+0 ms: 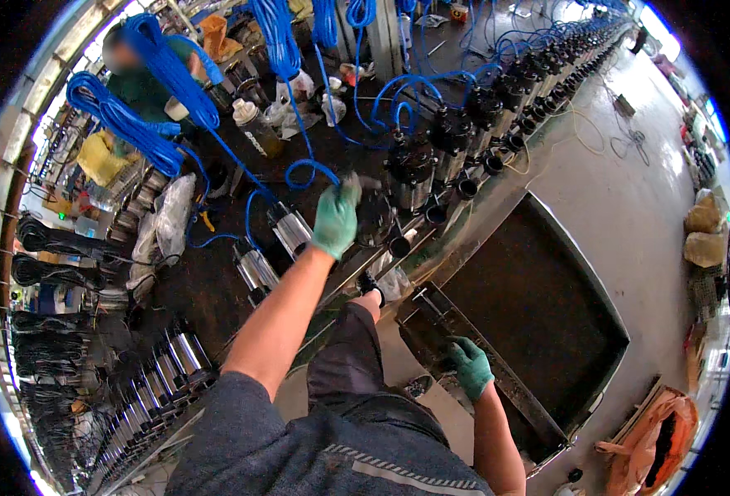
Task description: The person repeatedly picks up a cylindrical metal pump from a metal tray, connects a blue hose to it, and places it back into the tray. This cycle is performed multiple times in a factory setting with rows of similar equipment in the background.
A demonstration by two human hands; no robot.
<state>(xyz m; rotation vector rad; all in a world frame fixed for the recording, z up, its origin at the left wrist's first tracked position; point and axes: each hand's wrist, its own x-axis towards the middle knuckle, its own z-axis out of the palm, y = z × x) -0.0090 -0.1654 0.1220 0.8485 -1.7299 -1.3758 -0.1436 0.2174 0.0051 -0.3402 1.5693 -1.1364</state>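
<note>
My left hand point(337, 220), in a green glove, reaches out over the dark workbench point(208, 298), close beside a black-topped cylindrical pump point(410, 169). Its fingertips are smeared by motion, so whether they grip anything cannot be made out. Just left of it, two shiny metal cylinders point(292, 230) lie on the bench, and blue cable point(313, 169) loops past them. My right hand point(470, 368), also gloved in green, hangs over the narrow end of a dark metal cart point(497, 364), its fingers apart with nothing visible in them.
A long row of black-topped pumps point(485, 107) runs to the far right. Blue cable coils point(275, 41) hang above the bench. Toward the left, a co-worker point(137, 91) stands across it. More metal cylinders point(162, 372) line the near left. An orange sack point(658, 438) lies on the floor.
</note>
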